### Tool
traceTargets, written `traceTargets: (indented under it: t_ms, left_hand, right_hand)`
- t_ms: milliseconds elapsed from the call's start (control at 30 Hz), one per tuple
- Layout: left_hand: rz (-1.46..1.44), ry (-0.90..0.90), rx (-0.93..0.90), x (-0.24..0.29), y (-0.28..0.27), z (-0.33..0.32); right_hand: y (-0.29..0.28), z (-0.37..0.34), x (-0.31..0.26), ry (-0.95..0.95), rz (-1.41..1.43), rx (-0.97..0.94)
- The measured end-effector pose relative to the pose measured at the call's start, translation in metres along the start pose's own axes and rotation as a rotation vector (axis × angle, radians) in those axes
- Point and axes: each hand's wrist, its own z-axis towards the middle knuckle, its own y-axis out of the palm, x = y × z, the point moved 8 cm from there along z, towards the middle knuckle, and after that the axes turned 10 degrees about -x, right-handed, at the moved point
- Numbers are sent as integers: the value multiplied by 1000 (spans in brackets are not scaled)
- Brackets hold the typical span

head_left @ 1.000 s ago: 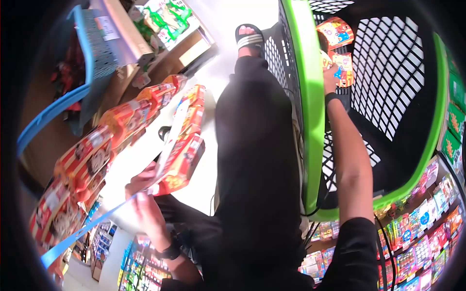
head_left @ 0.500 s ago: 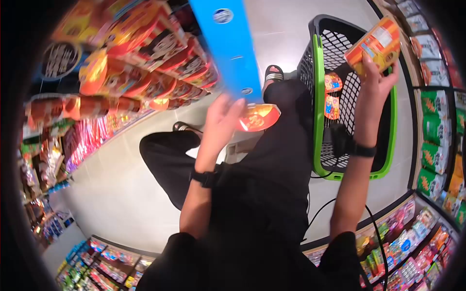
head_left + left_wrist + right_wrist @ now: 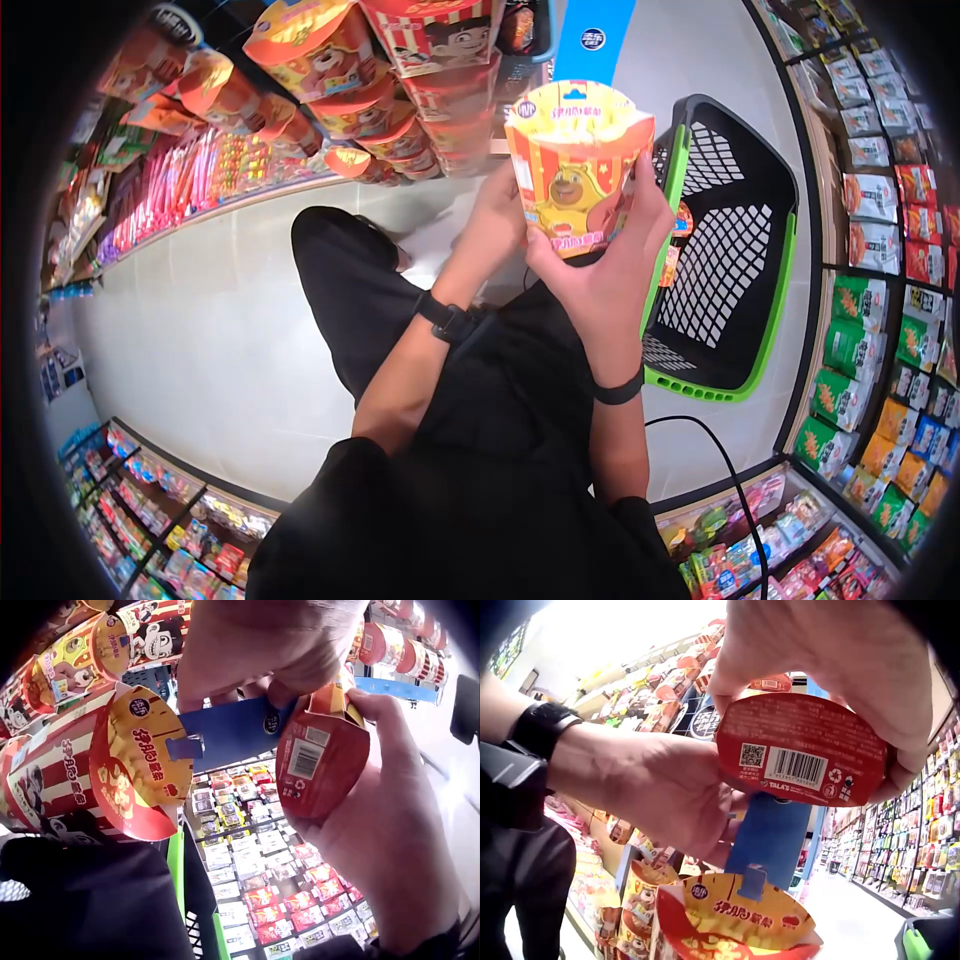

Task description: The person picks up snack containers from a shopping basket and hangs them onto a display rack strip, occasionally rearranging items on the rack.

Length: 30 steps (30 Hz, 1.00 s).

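Note:
My right hand (image 3: pixel 610 275) (image 3: pixel 832 660) grips an orange and yellow snack box (image 3: pixel 575 195) (image 3: pixel 319 769) (image 3: pixel 802 754) upright in the head view; both wrist views show its red base. Against its left side is my left hand (image 3: pixel 495 225) (image 3: pixel 270 645) (image 3: pixel 660 787), its fingertips hidden behind the box in the head view. The wrist views show those fingers and thumb pinching a blue strip (image 3: pixel 600 45) (image 3: pixel 232 735) (image 3: pixel 772 836). A red-striped box (image 3: pixel 67 765) (image 3: pixel 742 922) hangs from a tab on that strip.
A black basket with a green rim (image 3: pixel 785 300) stands on the floor at the right, small orange packs (image 3: pixel 670 265) inside. More striped boxes (image 3: pixel 435 35) hang at the upper left. Shelves of packets (image 3: pixel 850 340) line the right, and a black cable (image 3: pixel 735 480) curves below the basket.
My right hand has brought its box left from above the basket, in front of the blue strip. My left hand now meets it there. The view has shifted, and the basket appears lower.

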Motion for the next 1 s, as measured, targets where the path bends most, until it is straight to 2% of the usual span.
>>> traceTargets:
  t_ms: [33,167,267,367,467,500,600,700,833,933,1000]
  left_hand:
    - [-16,-23,6,-3,-5,-1]
    - [-8,112,5,0,-10,0]
    - [-63,-12,61,-6,-13,-5]
    - [7,-67,93,-8,-17,-1]
    - [69,-107,0,-6,-18,-1]
    - [-55,-47,-20,7,-7,-4]
    - [49,9,-62,19,-5,6]
    - [87,-32,-78,25,1,7]
    - [50,81,-24,15,-1,0]
    - [250,38,5,18,-8,3]
    - [221,12,42,20,-7,0]
  right_hand:
    - [3,-5,0,9,-7,-25]
    - [8,-17,1,48,-19,-68]
    - [13,-24,5,74,18,-78]
    - [10,-21,3,39,78,-26]
    - [1,-7,-5,31,78,-4]
    - [-3,-3,-7,39,81,0]
    - [-13,2,-13,69,53,-25]
    - [-16,2,-15,36,49,-36]
    - [-13,-2,-18,33,10,-79]
    - [-6,-12,-11,66,33,-97]
    - [-2,-17,-9,89,46,-108]
